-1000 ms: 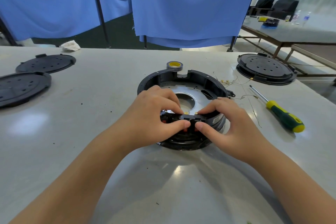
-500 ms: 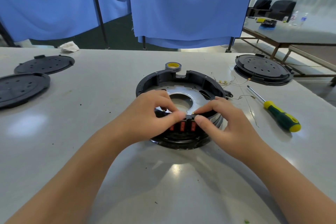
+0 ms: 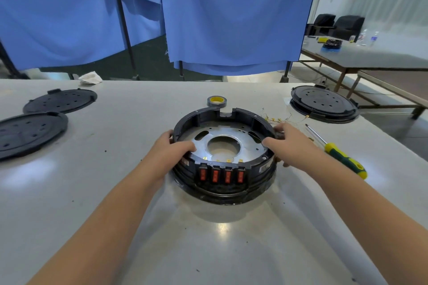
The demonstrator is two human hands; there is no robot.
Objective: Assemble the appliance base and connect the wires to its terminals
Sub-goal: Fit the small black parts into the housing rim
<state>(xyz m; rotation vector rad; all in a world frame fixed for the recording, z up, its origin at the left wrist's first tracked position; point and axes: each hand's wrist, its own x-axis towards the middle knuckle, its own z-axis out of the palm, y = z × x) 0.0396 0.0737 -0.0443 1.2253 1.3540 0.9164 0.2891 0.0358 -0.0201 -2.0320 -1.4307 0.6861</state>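
So the round black appliance base sits mid-table between both hands: left hand grips its left rim, thumb curled inside, right hand grips the right rim, thin wires lying just behind it

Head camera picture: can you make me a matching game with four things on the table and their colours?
Things:
1. screwdriver handle
2. tape roll
3. switches on the appliance base
4. round lid at far left

Colours:
A. black
B. red-orange
C. green and yellow
D. grey with a yellow middle

Pairs: 1-C, 2-D, 3-B, 4-A
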